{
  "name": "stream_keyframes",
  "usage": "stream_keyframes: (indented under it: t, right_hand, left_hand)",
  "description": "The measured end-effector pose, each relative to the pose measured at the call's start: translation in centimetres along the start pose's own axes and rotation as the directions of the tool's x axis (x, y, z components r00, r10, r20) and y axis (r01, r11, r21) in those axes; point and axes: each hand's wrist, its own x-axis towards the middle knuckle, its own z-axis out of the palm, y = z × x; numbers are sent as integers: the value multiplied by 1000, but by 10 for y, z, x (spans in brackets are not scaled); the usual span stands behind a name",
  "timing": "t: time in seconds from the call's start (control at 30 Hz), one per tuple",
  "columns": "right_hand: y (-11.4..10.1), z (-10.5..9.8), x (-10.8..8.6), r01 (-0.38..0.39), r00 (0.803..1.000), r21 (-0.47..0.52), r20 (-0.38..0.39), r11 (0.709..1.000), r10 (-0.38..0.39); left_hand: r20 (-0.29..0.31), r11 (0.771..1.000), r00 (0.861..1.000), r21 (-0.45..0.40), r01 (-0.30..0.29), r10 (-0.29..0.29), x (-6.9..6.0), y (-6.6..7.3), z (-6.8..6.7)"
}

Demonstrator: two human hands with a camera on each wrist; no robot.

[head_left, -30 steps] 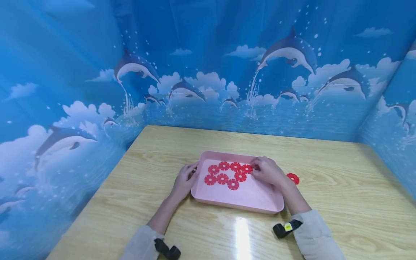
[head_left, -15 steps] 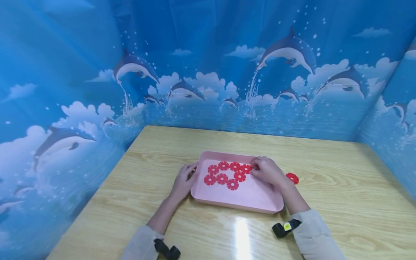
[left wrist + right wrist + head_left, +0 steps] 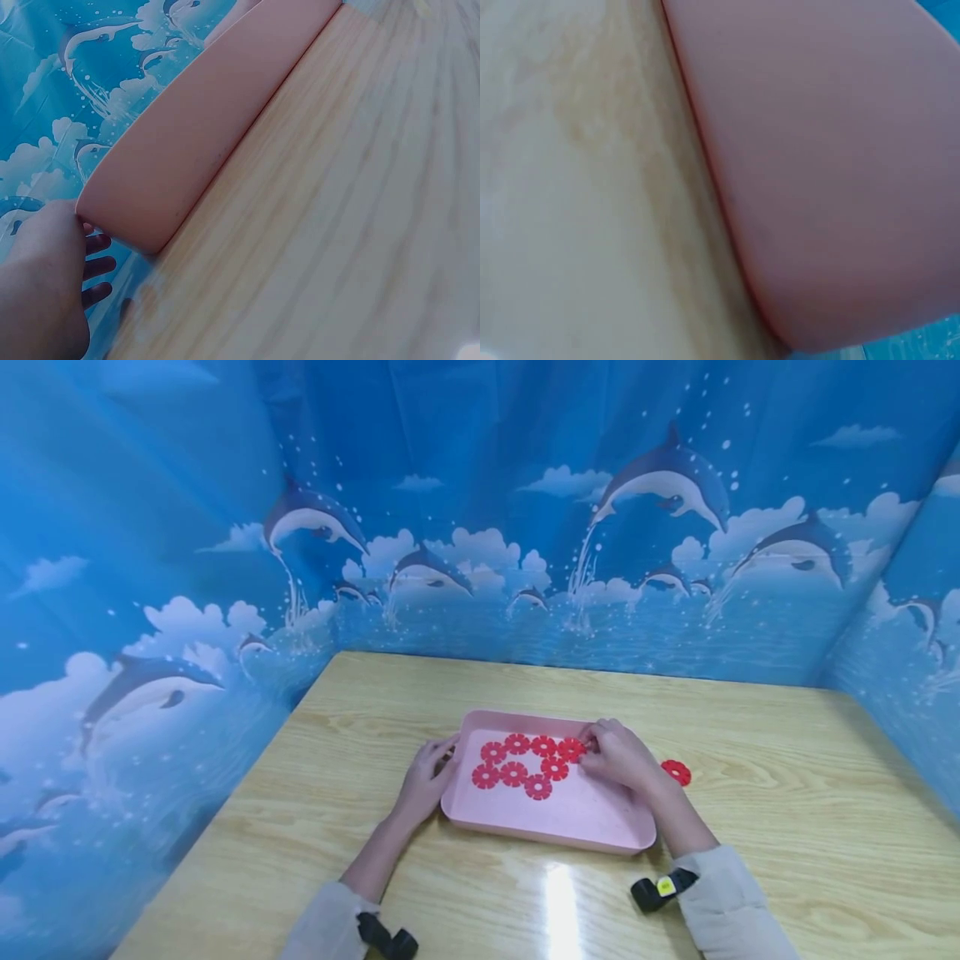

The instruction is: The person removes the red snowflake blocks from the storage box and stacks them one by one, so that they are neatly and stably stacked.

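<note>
Several red notched, flower-shaped building discs lie in a loose ring in a shallow pink tray. My right hand reaches over the tray's right part, its fingertips pinching the red disc at the ring's upper right; the fingertips are partly hidden behind the hand. At the tray's left wall my left hand grips the rim between thumb and fingers. In the left wrist view, the left hand is at the tray's corner. Only the tray's outer wall shows in the right wrist view, without the hand.
One more red disc lies on the wooden table, just right of the tray and beside my right wrist. A blue curtain printed with dolphins hangs behind the table and on both sides.
The disc at my right fingertips shows a little more fully, and those fingers have shifted slightly. My left hand, the tray and the other discs stay where they were.
</note>
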Motion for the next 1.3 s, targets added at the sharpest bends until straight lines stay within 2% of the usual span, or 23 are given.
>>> stream_keyframes:
  t: [0.43, 0.87, 1.3]
  right_hand:
    - [-1, -12, -13, 23, 998, 46, -53, 999, -21]
    - [4, -31, -30, 52, 993, 6, -104, 999, -52]
    - [15, -52, -51, -23, 990, 7, -136, 1000, 24]
  left_hand:
    - [3, 1000, 1000, 2, 6, -6, 0, 1, -1]
    - [-4, 1000, 1000, -2, -15, 15, 1, -2, 0]
    - [-2, 1000, 1000, -7, 2, -2, 1, -2, 1]
